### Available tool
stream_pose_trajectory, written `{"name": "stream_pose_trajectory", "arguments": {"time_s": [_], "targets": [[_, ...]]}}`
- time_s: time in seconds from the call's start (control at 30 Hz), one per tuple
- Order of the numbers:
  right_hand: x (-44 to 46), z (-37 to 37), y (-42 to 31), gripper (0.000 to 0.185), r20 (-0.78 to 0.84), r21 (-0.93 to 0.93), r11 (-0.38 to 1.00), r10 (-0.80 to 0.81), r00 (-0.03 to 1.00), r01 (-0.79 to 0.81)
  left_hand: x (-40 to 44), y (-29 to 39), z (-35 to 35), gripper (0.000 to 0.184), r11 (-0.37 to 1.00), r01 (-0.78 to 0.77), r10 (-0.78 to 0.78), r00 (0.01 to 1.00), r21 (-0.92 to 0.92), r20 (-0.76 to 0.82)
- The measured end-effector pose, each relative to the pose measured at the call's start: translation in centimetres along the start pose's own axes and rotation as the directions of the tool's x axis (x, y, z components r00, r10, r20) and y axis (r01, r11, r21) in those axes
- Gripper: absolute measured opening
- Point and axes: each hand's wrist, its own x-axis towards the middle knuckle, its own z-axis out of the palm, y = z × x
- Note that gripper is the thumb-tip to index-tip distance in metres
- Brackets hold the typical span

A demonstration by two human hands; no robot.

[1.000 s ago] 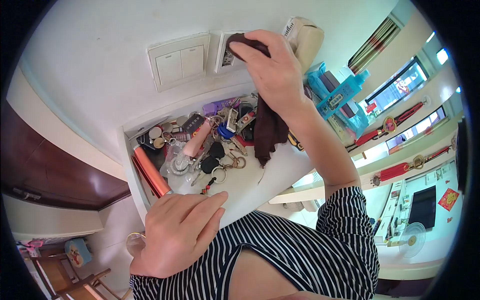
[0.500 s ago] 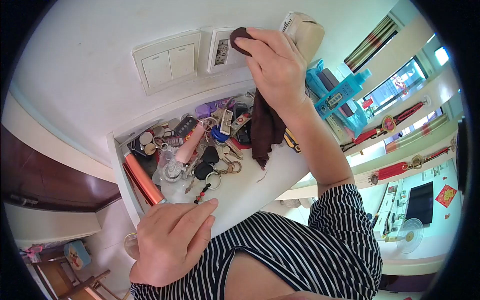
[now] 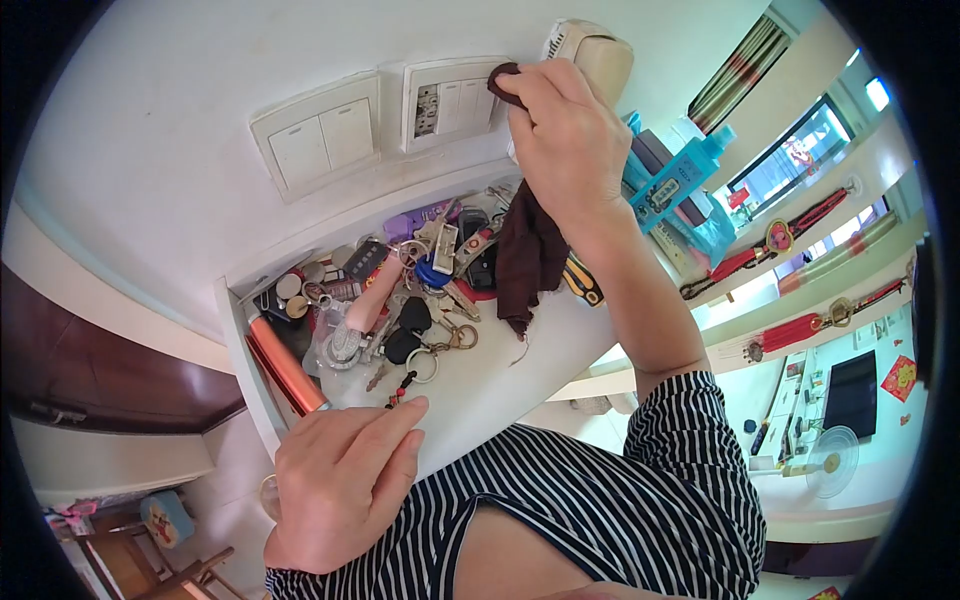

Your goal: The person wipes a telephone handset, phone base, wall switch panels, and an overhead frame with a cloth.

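Note:
A dark brown cloth (image 3: 530, 250) is bunched in my right hand (image 3: 575, 140), its upper part against the right edge of a white switch panel (image 3: 460, 103) and its tail hanging into the drawer. Left of that panel, a two-button switch (image 3: 322, 138) is on the wall. My left hand (image 3: 345, 480) lies over the front edge of the open drawer (image 3: 470, 420), fingers extended and nothing visible in them. Keys with black heads (image 3: 408, 330), key rings and an orange tube (image 3: 286, 362) lie inside the drawer.
On the right, a blue bottle (image 3: 680, 180) stands near a beige wall device (image 3: 598, 62). Red tasselled hangings (image 3: 790, 335) are further right, with a fan (image 3: 832, 461) beyond. A wooden chair (image 3: 120, 560) is at the lower left.
My right hand has moved rightward with the cloth, from the middle of the panel to its right edge, uncovering more switches. My left hand stays at the drawer's edge, having shifted slightly.

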Motion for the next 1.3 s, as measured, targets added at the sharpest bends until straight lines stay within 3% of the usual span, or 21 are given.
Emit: {"name": "stream_pose_trajectory", "arguments": {"time_s": [0.3, 0.63, 0.93, 1.3], "targets": [[0.0, 1.3, 0.6, 0.018, -0.118, 0.068, 0.993, -0.091, 0.989, 0.099, 0.4, -0.3, -0.3, 0.032, 0.998, -0.050, 0.052, 0.995, -0.029, 0.086], [1.7, 1.7, -2.1, 0.017, -0.200, 0.114, 0.962, -0.221, 0.954, 0.247, 0.2, -0.5, -0.4, 0.032, 0.996, -0.068, 0.071, 0.995, -0.053, 0.070], [2.2, 1.5, -4.5, 0.017, -0.122, 0.100, 0.931, -0.339, 0.933, 0.351, 0.0, -0.9, -0.3, 0.032, 0.992, -0.112, 0.115, 0.992, -0.065, 0.048], [1.2, 1.5, -1.0, 0.022, -0.157, 0.098, 0.970, -0.204, 0.966, 0.220, -0.1, -0.8, -0.5, 0.033, 0.995, -0.079, 0.081, 0.996, -0.058, 0.030]]}}
